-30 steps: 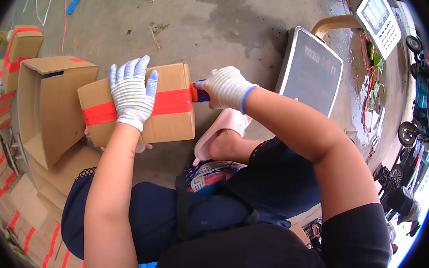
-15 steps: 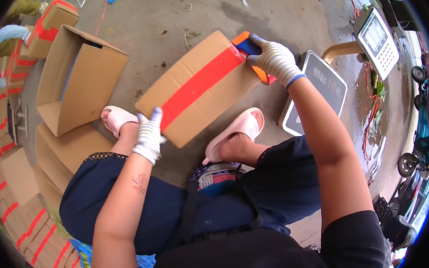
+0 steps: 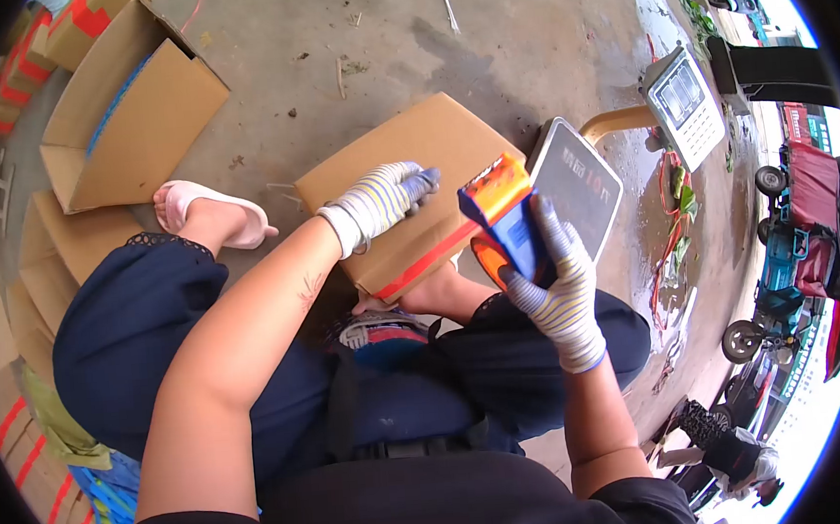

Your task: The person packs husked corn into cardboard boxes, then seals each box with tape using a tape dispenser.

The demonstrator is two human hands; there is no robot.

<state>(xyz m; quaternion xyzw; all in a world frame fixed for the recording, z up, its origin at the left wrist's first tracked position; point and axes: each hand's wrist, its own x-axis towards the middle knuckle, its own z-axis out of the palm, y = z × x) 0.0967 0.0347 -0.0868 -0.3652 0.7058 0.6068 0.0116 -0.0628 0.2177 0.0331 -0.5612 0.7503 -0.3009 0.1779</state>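
Observation:
A closed cardboard box [image 3: 422,145] sits between my feet, with red tape along its near lower edge. My left hand [image 3: 382,204], in a striped glove, is over the top of the box with its fingers curled together; what they hold, if anything, is hidden. My right hand [image 3: 564,296], also gloved, grips an orange and blue tape dispenser [image 3: 504,207] just right of the box. Beyond the dispenser lies the dark plate of a floor scale [image 3: 575,178].
An open carton [image 3: 143,126] stands at the upper left, with another open carton [image 3: 78,247] below it. Taped boxes [image 3: 51,492] line the left side. The scale's display [image 3: 684,107] rises at the right. Parked vehicles [image 3: 789,246] and a person [image 3: 736,459] are farther right.
The box has been turned, so its red tape now faces me low down. My left hand has moved from its corner to above its top. The dispenser has come nearer in my right hand.

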